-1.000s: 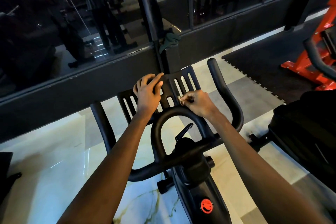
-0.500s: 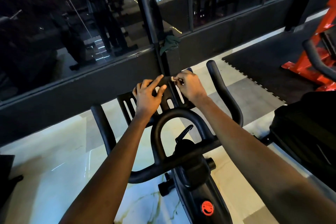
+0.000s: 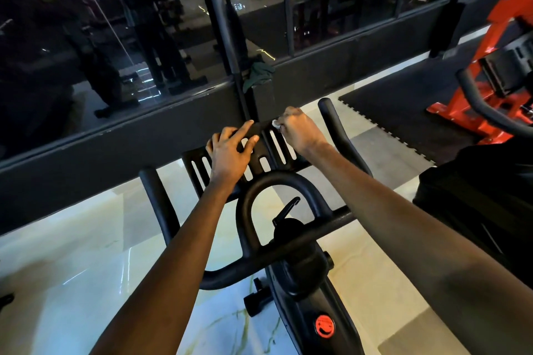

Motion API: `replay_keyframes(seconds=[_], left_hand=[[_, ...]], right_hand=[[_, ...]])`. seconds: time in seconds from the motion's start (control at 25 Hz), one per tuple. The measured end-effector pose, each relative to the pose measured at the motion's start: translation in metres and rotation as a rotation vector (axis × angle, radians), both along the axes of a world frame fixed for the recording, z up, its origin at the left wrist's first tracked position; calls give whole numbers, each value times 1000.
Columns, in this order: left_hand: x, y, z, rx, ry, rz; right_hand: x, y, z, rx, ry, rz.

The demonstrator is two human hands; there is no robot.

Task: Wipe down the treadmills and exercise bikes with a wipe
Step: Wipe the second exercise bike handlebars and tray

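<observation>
Your right hand (image 3: 300, 131) pinches the small wipe (image 3: 276, 124) at the slotted tray's (image 3: 264, 135) far edge; your left hand (image 3: 230, 153) lies flat on the tray — that scrap could snag a slot and drop.

Left hand (image 3: 230, 154) lies flat, fingers (image 3: 243, 130) spread; right hand (image 3: 301, 131) curls tight, seemingly pinching a small wipe (image 3: 276, 124).

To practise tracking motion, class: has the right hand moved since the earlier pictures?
Yes. The right hand, pinching the wipe, went from the slotted tray's near edge to its far edge, away from the loop bar.
</observation>
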State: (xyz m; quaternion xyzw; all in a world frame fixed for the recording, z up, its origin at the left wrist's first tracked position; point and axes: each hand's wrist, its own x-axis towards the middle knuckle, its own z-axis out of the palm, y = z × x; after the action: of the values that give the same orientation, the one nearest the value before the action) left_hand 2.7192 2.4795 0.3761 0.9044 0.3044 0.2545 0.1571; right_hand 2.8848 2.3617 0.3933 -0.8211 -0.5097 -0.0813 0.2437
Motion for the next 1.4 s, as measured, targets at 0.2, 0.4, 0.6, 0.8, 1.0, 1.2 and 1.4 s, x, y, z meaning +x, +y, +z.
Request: replay_keyframes(seconds=[0.2, 0.4, 0.6, 0.8, 1.0, 1.2, 1.4], left_hand=[[-1, 3, -1, 13, 8, -16], [-2, 5, 0, 13, 59, -37], [-2, 4, 1, 5, 54, -33], [-5, 1, 3, 20, 96, -60], [-30, -28, -16, -53, 37, -91], [-50, -45, -33, -66, 26, -176], [-54, -45, -32, -68, 41, -181]], right_hand=[[-6, -9, -3, -109, -4, -45], [-22, -35, -31, -140, 230, -125], [-24, -53, -24, -138, 446, 3], [-15, -52, -8, -290, 305, 123], [-14, -65, -17, -225, 86, 92], [0, -56, -6, -65, -45, 60], [1, -28, 11, -13, -38, -65]])
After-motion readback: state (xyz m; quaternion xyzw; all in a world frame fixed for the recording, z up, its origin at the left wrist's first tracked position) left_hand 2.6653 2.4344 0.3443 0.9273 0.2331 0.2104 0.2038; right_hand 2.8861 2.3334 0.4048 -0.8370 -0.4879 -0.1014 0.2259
